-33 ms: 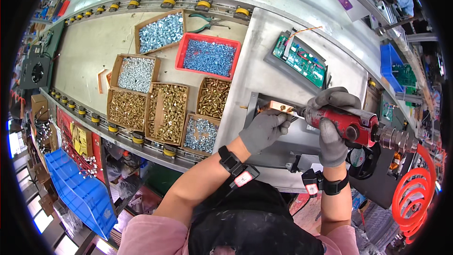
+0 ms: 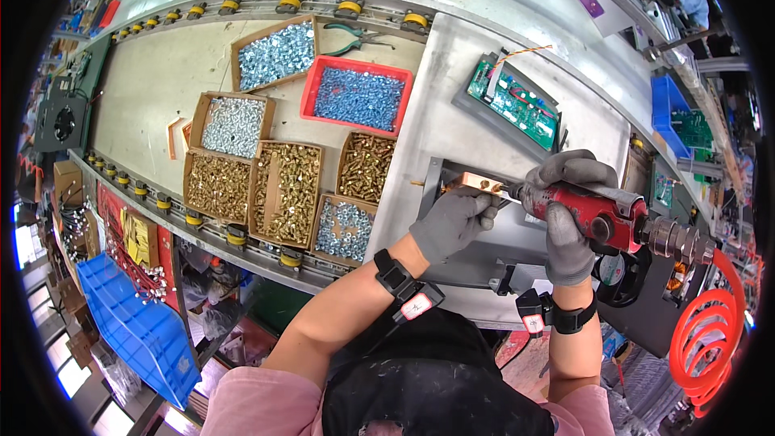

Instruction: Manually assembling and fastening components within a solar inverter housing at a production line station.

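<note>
My right hand (image 2: 569,210), in a grey glove, is wrapped round a red pneumatic screwdriver (image 2: 593,214) that lies nearly level, its tip pointing left. The tip meets the end of a small copper-coloured bar (image 2: 482,183) with holes in it. My gloved left hand (image 2: 456,222) pinches that bar from the near side, fingertips close to the tool's tip. Under both hands is a dark grey metal housing (image 2: 476,262), partly hidden by them. A coiled orange air hose (image 2: 710,323) runs from the back of the tool.
Left of the metal worktop stand boxes of brass-coloured screws (image 2: 216,186), silver screws (image 2: 232,125) and nuts (image 2: 343,230). A red tray (image 2: 406,89) holds bluish fasteners, with green-handled pliers (image 2: 349,47) behind it. Beyond my hands lies a green circuit board (image 2: 517,105) on a grey plate.
</note>
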